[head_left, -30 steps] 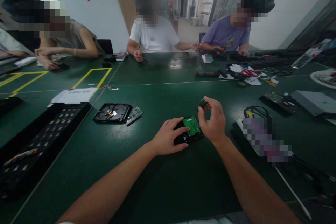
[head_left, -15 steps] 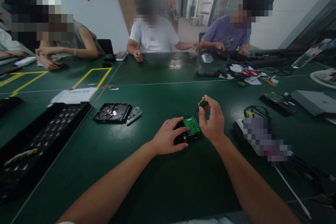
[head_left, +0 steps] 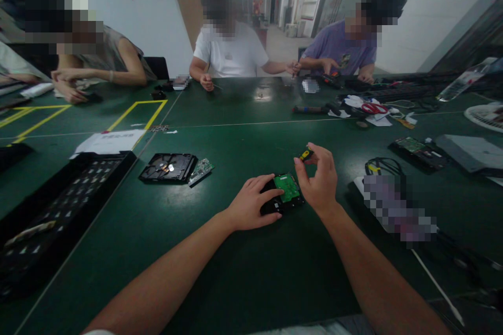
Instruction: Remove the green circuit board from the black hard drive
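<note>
A black hard drive [head_left: 288, 201] lies on the green table [head_left: 236, 157] with its green circuit board [head_left: 286, 187] facing up. My left hand [head_left: 251, 209] rests on the drive's left side, fingers curled over its edge, pinning it down. My right hand [head_left: 320, 180] is pinched round a small screwdriver with a yellow and black handle [head_left: 305, 155], held upright over the drive's right side.
A second opened hard drive [head_left: 168, 167] and a loose circuit board [head_left: 201, 170] lie to the left. A black tray [head_left: 58, 209] fills the left edge. Cables [head_left: 383, 166], boards and red scissors [head_left: 373, 109] lie on the right. Three people sit across the table.
My right hand's fingers have shifted round the screwdriver handle, which has turned and shows more yellow. My left hand and the drive have not moved.
</note>
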`<action>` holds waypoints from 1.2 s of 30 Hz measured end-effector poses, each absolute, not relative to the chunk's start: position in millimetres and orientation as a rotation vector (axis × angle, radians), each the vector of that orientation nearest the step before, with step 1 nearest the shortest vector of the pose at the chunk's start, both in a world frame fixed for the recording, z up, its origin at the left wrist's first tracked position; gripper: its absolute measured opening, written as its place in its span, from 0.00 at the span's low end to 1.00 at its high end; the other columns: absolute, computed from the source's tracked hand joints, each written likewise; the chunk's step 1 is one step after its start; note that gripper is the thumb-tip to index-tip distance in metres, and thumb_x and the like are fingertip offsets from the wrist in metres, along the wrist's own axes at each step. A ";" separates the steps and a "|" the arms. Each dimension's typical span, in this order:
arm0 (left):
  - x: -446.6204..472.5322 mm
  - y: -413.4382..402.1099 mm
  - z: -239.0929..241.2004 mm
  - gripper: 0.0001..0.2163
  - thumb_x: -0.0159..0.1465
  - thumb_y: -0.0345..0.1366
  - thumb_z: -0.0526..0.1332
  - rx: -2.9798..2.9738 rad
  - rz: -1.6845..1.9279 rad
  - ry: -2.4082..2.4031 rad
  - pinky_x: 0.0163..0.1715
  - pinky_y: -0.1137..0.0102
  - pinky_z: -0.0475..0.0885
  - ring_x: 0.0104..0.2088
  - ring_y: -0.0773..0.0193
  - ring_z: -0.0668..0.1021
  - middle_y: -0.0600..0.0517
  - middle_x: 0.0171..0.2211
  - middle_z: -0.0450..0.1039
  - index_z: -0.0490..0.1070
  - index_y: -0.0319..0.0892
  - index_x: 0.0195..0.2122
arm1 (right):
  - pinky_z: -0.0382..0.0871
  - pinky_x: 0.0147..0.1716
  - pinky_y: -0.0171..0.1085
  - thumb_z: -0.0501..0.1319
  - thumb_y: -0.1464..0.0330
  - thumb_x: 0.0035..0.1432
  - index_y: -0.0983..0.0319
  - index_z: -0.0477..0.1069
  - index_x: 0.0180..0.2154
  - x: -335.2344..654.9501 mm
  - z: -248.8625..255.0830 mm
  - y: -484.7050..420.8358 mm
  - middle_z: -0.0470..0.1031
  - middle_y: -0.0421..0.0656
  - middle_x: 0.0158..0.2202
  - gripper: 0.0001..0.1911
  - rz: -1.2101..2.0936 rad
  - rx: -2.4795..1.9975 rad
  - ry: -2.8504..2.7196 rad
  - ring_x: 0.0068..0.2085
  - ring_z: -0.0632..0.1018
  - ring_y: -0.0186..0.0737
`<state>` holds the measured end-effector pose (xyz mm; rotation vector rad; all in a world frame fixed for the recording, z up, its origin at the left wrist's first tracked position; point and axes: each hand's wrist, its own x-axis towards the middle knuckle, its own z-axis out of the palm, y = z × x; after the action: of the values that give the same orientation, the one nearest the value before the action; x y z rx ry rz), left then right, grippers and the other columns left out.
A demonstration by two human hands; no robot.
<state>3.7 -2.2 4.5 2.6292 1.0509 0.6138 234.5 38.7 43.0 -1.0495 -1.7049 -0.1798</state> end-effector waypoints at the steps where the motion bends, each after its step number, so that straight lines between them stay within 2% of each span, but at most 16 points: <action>1: 3.8 -2.2 4.3 0.30 0.65 0.55 0.65 2.629 0.614 1.050 0.65 0.47 0.62 0.70 0.42 0.62 0.40 0.72 0.54 0.68 0.50 0.66 | 0.80 0.40 0.47 0.65 0.66 0.66 0.55 0.64 0.62 234.6 43.8 38.4 0.72 0.50 0.52 0.25 -0.195 -1.049 -1.701 0.47 0.78 0.48; 4: 4.1 -2.1 4.2 0.30 0.65 0.55 0.65 2.626 0.620 1.049 0.65 0.46 0.62 0.70 0.42 0.63 0.40 0.72 0.54 0.69 0.50 0.65 | 0.80 0.40 0.47 0.65 0.67 0.66 0.54 0.66 0.60 235.4 45.6 38.0 0.72 0.49 0.50 0.23 -0.225 -1.040 -1.707 0.47 0.77 0.48; 10: 4.2 -2.6 7.0 0.30 0.65 0.55 0.65 2.625 0.604 1.055 0.65 0.46 0.62 0.70 0.41 0.62 0.40 0.72 0.54 0.69 0.49 0.65 | 0.80 0.46 0.49 0.58 0.71 0.70 0.55 0.61 0.65 236.3 42.1 40.2 0.71 0.51 0.57 0.25 -0.155 -0.997 -1.759 0.54 0.75 0.49; 17: 4.2 -2.7 7.6 0.30 0.65 0.55 0.66 2.614 0.598 1.054 0.65 0.45 0.62 0.69 0.41 0.62 0.40 0.72 0.54 0.69 0.49 0.65 | 0.81 0.38 0.44 0.64 0.68 0.66 0.54 0.67 0.59 235.4 48.2 37.3 0.71 0.48 0.50 0.21 -0.195 -1.024 -1.720 0.49 0.76 0.48; 26: 4.1 -2.9 8.9 0.30 0.65 0.54 0.66 2.616 0.601 1.048 0.65 0.45 0.62 0.69 0.41 0.63 0.40 0.72 0.54 0.69 0.49 0.65 | 0.82 0.45 0.51 0.56 0.70 0.70 0.56 0.60 0.66 235.5 43.1 38.4 0.71 0.53 0.59 0.25 -0.120 -1.006 -1.766 0.54 0.77 0.51; 32: 4.4 -2.3 4.8 0.30 0.64 0.55 0.66 2.618 0.621 1.050 0.65 0.46 0.62 0.69 0.41 0.63 0.40 0.72 0.54 0.70 0.49 0.64 | 0.82 0.38 0.46 0.64 0.67 0.67 0.54 0.67 0.60 234.3 47.9 36.0 0.71 0.50 0.51 0.21 -0.179 -1.017 -1.726 0.48 0.77 0.47; 36: 4.5 -2.5 4.0 0.30 0.65 0.55 0.65 2.626 0.614 1.055 0.65 0.47 0.62 0.70 0.42 0.62 0.40 0.72 0.54 0.69 0.49 0.65 | 0.82 0.42 0.47 0.60 0.70 0.69 0.55 0.66 0.61 234.1 46.6 36.6 0.73 0.50 0.53 0.20 -0.179 -1.002 -1.743 0.51 0.77 0.48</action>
<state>4.5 -2.5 4.0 2.6258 1.0547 0.6141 234.1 36.6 46.6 -1.0016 -1.7425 -0.1786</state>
